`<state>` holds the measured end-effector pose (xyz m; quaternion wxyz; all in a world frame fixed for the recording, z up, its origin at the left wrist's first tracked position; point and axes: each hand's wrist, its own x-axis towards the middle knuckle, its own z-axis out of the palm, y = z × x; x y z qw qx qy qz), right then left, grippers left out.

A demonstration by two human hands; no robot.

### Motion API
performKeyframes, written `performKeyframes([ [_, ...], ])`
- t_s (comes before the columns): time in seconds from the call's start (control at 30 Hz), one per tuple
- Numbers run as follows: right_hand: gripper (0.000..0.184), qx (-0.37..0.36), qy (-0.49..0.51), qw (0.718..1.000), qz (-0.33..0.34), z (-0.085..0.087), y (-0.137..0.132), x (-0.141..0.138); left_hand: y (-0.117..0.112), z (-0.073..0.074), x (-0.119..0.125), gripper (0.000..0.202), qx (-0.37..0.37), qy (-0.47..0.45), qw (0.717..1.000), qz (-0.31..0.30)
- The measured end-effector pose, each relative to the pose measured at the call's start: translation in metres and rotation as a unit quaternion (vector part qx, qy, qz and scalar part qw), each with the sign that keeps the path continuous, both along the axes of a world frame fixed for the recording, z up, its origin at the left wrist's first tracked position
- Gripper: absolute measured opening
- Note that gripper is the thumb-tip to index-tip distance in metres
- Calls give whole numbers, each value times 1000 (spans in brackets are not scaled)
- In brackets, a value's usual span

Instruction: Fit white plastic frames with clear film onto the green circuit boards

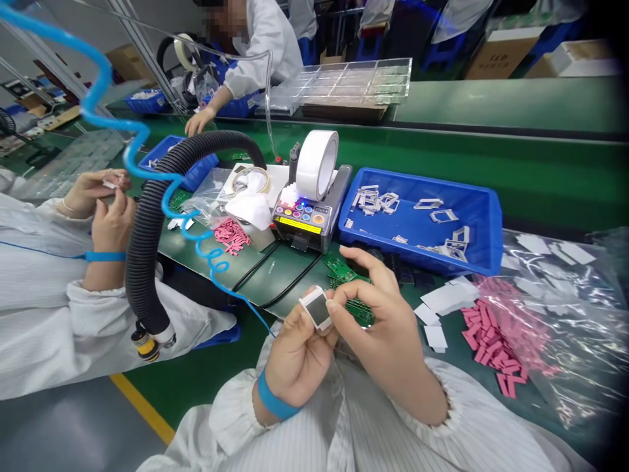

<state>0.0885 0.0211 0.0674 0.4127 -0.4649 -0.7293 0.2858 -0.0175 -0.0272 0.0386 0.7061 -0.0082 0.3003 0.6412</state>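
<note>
My left hand (297,357) is closed round a small white frame with a dark screen (316,309), held up over the green table edge. My right hand (381,328) pinches the frame's right side with thumb and forefinger, the other fingers curled. Both wrists wear white sleeves, and the left has a blue wrist strap. Just behind the frame lie green circuit boards (344,269). White tape squares (435,314) and a heap of pink strips (491,344) lie to the right of my hands.
A tape dispenser (307,213) with a white roll stands ahead, a blue bin (479,226) of white frames to its right. A black corrugated hose (147,242) and blue coiled tube hang left. One co-worker sits at left, another across the belt.
</note>
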Motion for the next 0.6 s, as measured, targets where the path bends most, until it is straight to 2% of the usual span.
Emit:
performKeyframes([
  [0.17,11,73,-68,994,-33,-5,1,-2,2,-3,-1,26,-5,-2,1000,6],
  [0.23,4,136,-90,986,-37,-10,0,-1,2,-5,-2,21,-13,-16,1000,1],
  [0.33,29,234,-158,958,55,-22,-4,6,1,-9,-6,15,-50,-20,998,-20],
  [0.4,45,239,-216,937,134,-32,-7,13,1,-12,-8,18,-74,-9,996,-43],
  [0.47,57,209,-233,934,170,-40,-8,24,0,-15,-10,19,-75,29,994,-73],
  [0.53,55,185,-206,946,171,-44,-8,36,-1,-17,-12,19,-43,100,986,-128],
  [0.6,42,175,-165,957,163,-44,-8,48,-1,-17,-14,19,10,190,960,-205],
])
